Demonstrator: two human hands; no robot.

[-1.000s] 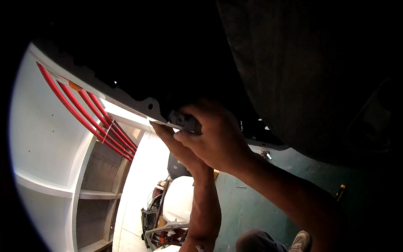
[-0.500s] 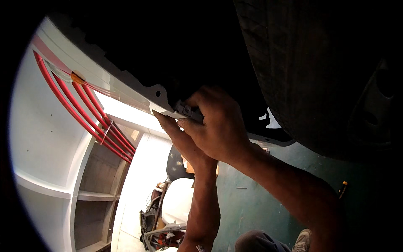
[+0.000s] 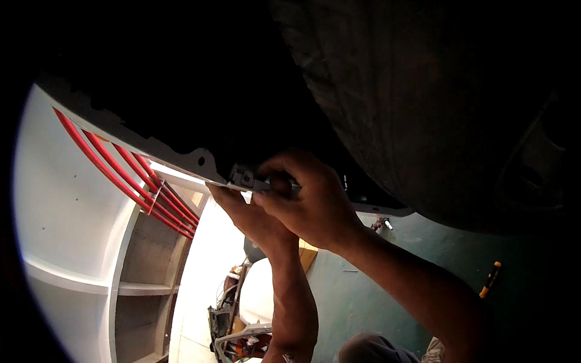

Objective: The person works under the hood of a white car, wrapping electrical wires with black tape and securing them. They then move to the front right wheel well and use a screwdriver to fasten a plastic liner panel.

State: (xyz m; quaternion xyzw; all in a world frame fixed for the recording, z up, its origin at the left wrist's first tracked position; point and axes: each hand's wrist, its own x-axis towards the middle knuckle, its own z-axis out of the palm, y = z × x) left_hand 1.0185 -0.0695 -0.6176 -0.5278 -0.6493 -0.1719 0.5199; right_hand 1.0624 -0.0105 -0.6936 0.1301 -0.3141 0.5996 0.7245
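Observation:
The pale lower edge of a car fender [image 3: 163,154], with a holed tab, runs above my hands. A small dark metal clip [image 3: 244,177] sits at this edge, right of the tab. My right hand [image 3: 318,202] is closed in a pinch at the edge beside the clip, its index finger curled over and its thumb underneath. My left hand [image 3: 251,221] lies below and left of it, fingertips pressed on the fender's outer side and edge. Part of the left hand is hidden behind the right. Deep shadow hides the inside of the wheel arch.
A large tyre [image 3: 387,115] fills the upper right, close to my right hand. On the green floor [image 3: 417,266] lies a yellow-and-black handled tool [image 3: 491,279]. Red pipes [image 3: 121,175] run along the left wall. Car parts [image 3: 242,339] are piled at the lower left.
The view has shifted, so the fender edge and hands appear lower and further left. My right index finger now curls more visibly beside the clip, and more of the clip shows.

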